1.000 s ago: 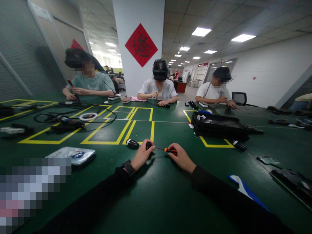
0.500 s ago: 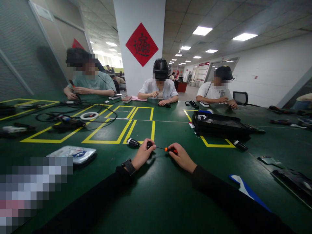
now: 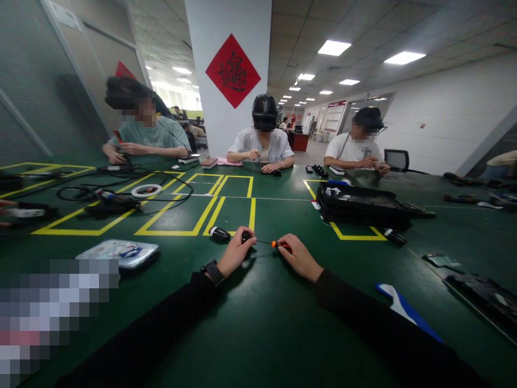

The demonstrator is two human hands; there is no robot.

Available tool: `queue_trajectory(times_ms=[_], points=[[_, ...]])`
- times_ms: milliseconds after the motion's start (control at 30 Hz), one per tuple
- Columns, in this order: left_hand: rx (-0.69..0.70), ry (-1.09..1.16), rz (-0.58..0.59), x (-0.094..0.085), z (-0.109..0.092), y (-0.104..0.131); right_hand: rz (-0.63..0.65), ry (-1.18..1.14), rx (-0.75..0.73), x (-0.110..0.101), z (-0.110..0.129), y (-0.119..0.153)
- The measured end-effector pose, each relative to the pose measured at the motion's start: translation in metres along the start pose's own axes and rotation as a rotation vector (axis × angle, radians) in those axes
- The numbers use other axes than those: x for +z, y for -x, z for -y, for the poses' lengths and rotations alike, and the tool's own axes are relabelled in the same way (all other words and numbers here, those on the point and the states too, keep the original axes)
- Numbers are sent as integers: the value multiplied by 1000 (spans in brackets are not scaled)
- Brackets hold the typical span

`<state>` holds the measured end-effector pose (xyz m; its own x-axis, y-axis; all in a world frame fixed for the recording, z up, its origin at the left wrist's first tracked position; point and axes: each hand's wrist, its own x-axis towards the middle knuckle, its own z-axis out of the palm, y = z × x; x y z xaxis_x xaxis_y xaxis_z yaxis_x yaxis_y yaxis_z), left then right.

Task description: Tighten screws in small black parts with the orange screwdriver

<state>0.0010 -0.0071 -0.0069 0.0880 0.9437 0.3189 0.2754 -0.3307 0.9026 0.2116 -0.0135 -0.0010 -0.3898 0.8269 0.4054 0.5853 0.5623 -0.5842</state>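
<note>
At the left edge of the bench (image 3: 274, 334), another person's hand (image 3: 5, 213) shows, blurred, beside a black-and-white item (image 3: 29, 212). Next come a pale case (image 3: 121, 253) with a blue picture, lying flat, and, beyond it, looped black cable (image 3: 68, 195) and a white ring (image 3: 141, 194), partly over yellow tape. A black cylinder (image 3: 219, 234) with a white end lies just beside the left hand (image 3: 234, 257), whose fingers grasp a small black part (image 3: 245, 236), mostly hidden by them. Right of that, a screwdriver (image 3: 275, 244) points its thin shaft leftward at the part; whether the tip touches it is too small to tell. The right hand (image 3: 302, 260) has its fingers closed round the orange-and-black handle. Farther right are black trays (image 3: 363, 203), stacked, another black cylinder (image 3: 395, 236), a blue-and-white piece (image 3: 409, 311) near the right sleeve (image 3: 363, 310), and a dark board (image 3: 484, 295).
</note>
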Motion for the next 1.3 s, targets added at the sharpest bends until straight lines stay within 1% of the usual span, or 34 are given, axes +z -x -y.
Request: queue_trajectory(times_ms=[167,367,567,767,900,1033,1100,1200,1300], points=[[-20,8,-3,0,0,2,-9,-46,-6,-2,2,3],[-8,-19,-53,1,-3,2,10,-63,8,-1,2,2],[-33,11,-32,0,-1,2,-13,-2,-18,0,0,1],[-4,-15,-33,0,-1,2,-28,-56,-15,-2,2,4],[-21,42,8,-2,-2,1,-20,-106,-6,-3,6,4],[-57,178,136,-10,-4,1,-30,-110,-12,-4,9,4],[-75,215,177,-15,-6,1,-17,-126,-19,-4,11,5],[-97,252,187,-19,-7,0,3,-148,-20,-4,12,6],[-114,308,163,-19,-4,-2,4,-153,-15,-5,12,7]])
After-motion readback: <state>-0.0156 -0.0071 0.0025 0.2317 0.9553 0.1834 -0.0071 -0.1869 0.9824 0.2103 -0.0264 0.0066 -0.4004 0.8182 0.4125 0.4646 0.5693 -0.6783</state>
